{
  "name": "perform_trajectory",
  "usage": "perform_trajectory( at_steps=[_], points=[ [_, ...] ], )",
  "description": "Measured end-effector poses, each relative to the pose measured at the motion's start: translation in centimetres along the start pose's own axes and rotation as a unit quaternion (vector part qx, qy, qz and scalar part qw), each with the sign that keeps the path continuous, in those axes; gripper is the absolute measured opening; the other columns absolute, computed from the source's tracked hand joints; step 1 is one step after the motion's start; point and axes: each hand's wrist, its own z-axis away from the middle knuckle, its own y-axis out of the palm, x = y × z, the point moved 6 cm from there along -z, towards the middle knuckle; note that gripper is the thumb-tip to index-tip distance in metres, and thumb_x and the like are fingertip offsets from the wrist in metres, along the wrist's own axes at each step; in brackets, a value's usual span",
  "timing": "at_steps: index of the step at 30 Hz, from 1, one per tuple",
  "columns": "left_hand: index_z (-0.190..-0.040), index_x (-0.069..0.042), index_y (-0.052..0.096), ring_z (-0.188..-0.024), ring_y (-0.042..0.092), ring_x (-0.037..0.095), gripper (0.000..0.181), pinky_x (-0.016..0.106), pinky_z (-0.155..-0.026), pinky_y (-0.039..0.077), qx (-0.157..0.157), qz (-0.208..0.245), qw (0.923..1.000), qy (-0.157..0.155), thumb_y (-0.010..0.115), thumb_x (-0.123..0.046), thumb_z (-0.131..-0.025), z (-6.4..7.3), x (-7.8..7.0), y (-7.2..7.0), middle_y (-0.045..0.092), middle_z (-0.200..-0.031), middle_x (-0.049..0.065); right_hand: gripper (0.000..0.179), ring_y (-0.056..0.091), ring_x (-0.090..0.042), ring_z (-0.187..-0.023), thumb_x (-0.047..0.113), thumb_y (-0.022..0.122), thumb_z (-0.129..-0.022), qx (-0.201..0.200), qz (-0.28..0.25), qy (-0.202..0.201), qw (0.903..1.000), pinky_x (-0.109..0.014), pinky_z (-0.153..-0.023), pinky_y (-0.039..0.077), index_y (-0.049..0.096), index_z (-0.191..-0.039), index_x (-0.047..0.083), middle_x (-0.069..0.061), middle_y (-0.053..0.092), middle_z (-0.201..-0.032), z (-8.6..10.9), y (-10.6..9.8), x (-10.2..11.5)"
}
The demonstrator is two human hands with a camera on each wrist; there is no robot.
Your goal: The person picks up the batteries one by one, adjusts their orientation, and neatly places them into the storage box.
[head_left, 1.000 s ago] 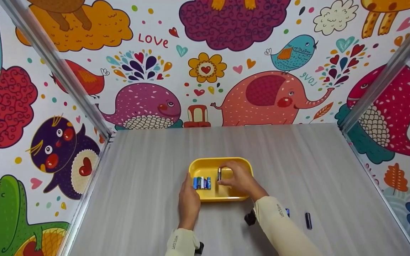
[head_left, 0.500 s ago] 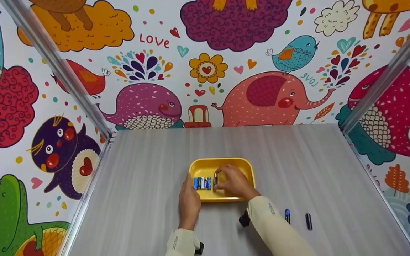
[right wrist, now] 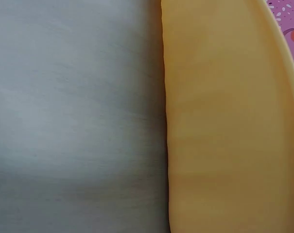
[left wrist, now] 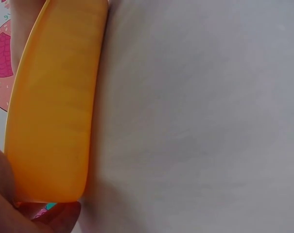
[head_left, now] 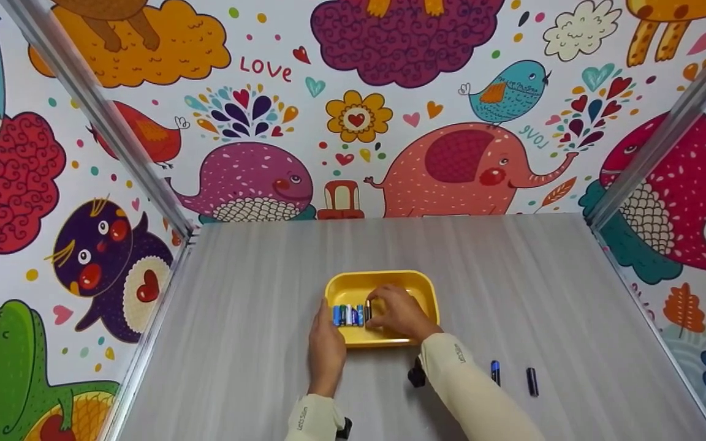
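A yellow tray (head_left: 390,342) stands on the table in the head view. My left hand (head_left: 327,346) holds its left end, thumb at the rim and fingers along the outer wall; the left wrist view shows these fingers (left wrist: 64,216) at the tray's corner. Inside, several batteries (head_left: 348,315), blue, green and white, stand side by side in a row. My right hand (head_left: 401,311) reaches over the front wall and pinches a dark battery (head_left: 368,310) between thumb and fingers, close to the row's right end. The right wrist view shows only the tray's wall (right wrist: 224,121) and tabletop.
Two more batteries lie on the table to the right of the tray: a blue and black battery (head_left: 495,372) and a dark battery (head_left: 532,381). The grey table (head_left: 236,306) is bordered by metal rails (head_left: 163,294) and walls printed with cartoon animals.
My right hand has moved left inside the tray, bringing the dark battery up beside the row. Its sleeve has uncovered the blue and black battery. My left hand stays on the tray.
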Motion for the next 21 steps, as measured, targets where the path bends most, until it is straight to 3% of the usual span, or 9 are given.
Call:
perform_trajectory(
  at_steps=[21],
  points=[
    [-0.162,-0.016,0.031,-0.145,0.045,0.026,0.061,0.047,-0.119,0.039,0.009,0.012,0.9998,-0.01,0.049,-0.005,-0.105,0.01,-0.02,0.17,0.044,-0.161,0.006,0.046,0.048,-0.026,-0.128,0.042,0.088,-0.078,-0.004,0.027,0.02,0.9994,-0.058,-0.111,0.039,0.074,-0.118,0.025,0.002,0.064,-0.125,-0.08,0.63,-0.06]
  ],
)
